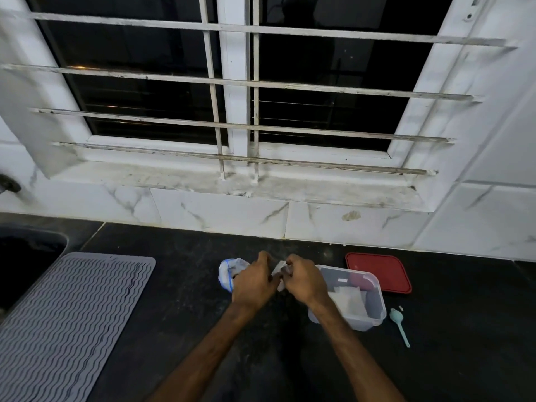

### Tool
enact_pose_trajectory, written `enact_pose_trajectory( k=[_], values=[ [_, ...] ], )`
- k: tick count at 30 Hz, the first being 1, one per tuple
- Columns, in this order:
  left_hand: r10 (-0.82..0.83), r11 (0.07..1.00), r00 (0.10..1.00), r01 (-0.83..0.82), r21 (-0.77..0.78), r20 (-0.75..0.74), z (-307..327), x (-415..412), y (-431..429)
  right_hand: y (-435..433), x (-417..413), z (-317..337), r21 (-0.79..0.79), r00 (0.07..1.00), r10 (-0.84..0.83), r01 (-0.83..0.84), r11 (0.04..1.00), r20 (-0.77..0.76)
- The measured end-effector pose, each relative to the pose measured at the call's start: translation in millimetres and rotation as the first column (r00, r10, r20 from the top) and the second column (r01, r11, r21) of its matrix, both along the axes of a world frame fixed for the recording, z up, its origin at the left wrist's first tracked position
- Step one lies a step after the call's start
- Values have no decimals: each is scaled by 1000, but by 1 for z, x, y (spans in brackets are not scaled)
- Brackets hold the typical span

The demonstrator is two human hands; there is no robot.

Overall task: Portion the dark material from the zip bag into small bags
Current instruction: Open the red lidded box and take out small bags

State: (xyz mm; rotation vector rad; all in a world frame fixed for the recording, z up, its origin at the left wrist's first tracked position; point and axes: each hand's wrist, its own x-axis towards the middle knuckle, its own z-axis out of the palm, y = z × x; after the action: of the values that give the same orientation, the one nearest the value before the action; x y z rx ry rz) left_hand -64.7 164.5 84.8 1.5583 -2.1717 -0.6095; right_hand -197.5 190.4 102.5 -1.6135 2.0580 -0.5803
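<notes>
I see left hand (255, 281), right hand (304, 281) both pinching small bag (280, 268); zip bag (229, 271) just behind; spoon (398, 323) lying unused on bench (188, 314). Portioning likely early.

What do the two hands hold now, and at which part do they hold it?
The left hand and the right hand pinch one small pale bag between them, each on its own side. The exact spot is hidden.

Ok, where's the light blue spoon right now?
In the head view, the light blue spoon lies on the dark counter at the right, just right of the clear container and nearer the person than the red lid.
</notes>
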Motion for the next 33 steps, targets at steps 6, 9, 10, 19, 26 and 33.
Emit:
enact_pose_trajectory(
  k=[6, 9, 10, 19, 26, 33],
  values=[
    [5, 999, 949, 10, -46, 315, 5, 3, -11, -1, -9, 1, 81, 998, -42, 45, 996, -44],
    [7, 1000, 943, 1, -24, 333, 10, 1, -16, -4, -3, 8, 37, 982, -38, 46, 998, -184],
    [3, 1000, 948, 1, -11, 318, 11, 2, -18, -5, 0, 9, 4, 969, -6, 8, 1000, -248],
    [-6, 1000, 992, 3, 25, 124, 16, 32, -24, 3, -1, 6, 165, 655, 498, -502, 849, -568],
    [19, 999, 989, -14, -38, 144, 25, 30, -29, -9, 10, 27, 202, 658, 421, -384, 901, -624],
    [52, 996, 981, -37, -80, 188, 25, 34, -28, -8, 16, 24, 383, 612, 553, -399, 833, -565]
  ],
)
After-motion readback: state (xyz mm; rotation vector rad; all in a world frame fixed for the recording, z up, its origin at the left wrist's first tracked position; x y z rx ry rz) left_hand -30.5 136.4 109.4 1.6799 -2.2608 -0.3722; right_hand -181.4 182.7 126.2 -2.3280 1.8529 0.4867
